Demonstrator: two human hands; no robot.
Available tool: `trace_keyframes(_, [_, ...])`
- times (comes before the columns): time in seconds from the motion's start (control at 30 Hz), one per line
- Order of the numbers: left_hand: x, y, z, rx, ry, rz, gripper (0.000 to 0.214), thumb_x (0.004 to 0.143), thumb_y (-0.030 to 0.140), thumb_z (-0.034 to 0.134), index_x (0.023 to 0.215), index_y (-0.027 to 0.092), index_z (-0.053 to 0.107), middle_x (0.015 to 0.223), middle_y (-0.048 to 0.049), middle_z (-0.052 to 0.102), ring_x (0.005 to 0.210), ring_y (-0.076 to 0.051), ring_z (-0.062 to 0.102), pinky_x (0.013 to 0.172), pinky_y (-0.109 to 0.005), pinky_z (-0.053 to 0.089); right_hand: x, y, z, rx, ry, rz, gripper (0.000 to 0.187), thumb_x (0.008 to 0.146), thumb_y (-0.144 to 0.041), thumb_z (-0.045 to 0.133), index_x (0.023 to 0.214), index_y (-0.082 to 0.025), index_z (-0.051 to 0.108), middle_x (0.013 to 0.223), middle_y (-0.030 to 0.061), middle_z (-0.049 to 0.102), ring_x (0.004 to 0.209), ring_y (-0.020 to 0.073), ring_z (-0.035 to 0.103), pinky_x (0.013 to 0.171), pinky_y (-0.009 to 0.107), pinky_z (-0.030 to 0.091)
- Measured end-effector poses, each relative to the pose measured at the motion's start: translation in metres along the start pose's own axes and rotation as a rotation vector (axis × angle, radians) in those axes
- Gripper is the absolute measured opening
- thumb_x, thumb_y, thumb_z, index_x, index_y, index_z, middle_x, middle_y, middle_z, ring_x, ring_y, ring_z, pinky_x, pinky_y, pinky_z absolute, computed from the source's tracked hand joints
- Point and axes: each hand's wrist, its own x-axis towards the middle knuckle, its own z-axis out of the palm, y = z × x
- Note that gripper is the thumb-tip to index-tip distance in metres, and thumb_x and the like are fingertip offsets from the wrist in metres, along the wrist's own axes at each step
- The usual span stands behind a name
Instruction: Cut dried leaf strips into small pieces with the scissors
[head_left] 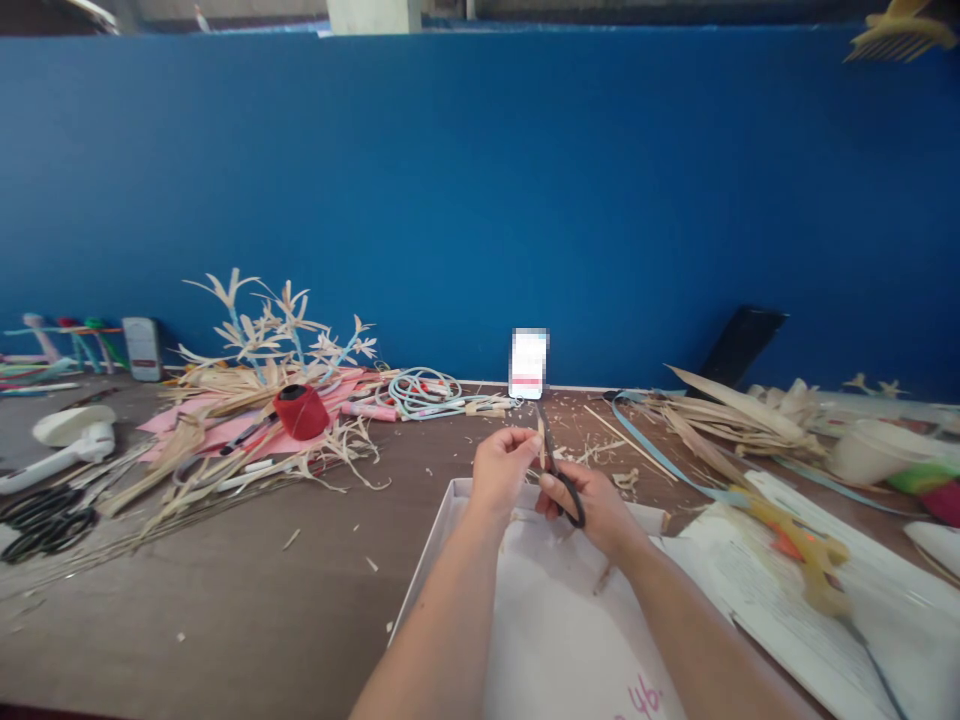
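Note:
My left hand pinches a small pale strip of dried husk between thumb and fingertips. Close beside it, my right hand is wrapped round a pair of scissors with black handles. The scissor blades point up and away, right beside the strip; whether they touch it I cannot tell. Both hands are above the far end of a shallow white box, which has pink handwriting near its front. A few brown scraps lie in the box.
Husk flowers, dried husks and a red roll stand at left. A lit phone leans against the blue partition. More husks, a yellow glue gun and papers lie at right. Scraps litter the brown table.

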Motion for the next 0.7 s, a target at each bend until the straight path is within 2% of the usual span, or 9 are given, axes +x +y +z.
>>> trace_keyframes(0.43, [0.0, 0.0021, -0.0006, 0.043, 0.044, -0.025, 0.019, 0.065, 0.031, 0.063, 0.074, 0.014, 0.063, 0.057, 0.0013, 0.057, 0.048, -0.006, 0.046, 0.052, -0.019, 0.038, -0.0009, -0.0027, -0.0003, -0.01, -0.017, -0.01, 0.025, 0.077, -0.041, 0.056, 0.08, -0.016, 0.059, 0.06, 0.0008, 0.062, 0.052, 0.0112, 0.054, 0.05, 0.021, 0.041])
trace_keyframes(0.7, [-0.0001, 0.0013, -0.0021, 0.072, 0.04, 0.027, 0.02, 0.065, 0.032, 0.062, 0.075, 0.014, 0.062, 0.059, 0.0002, 0.058, 0.052, -0.008, 0.049, 0.052, -0.02, 0.038, -0.0011, -0.006, 0.0006, -0.046, 0.0, -0.003, 0.027, 0.076, -0.044, 0.056, 0.075, -0.017, 0.06, 0.057, 0.0002, 0.061, 0.05, 0.0121, 0.054, 0.05, 0.022, 0.042])
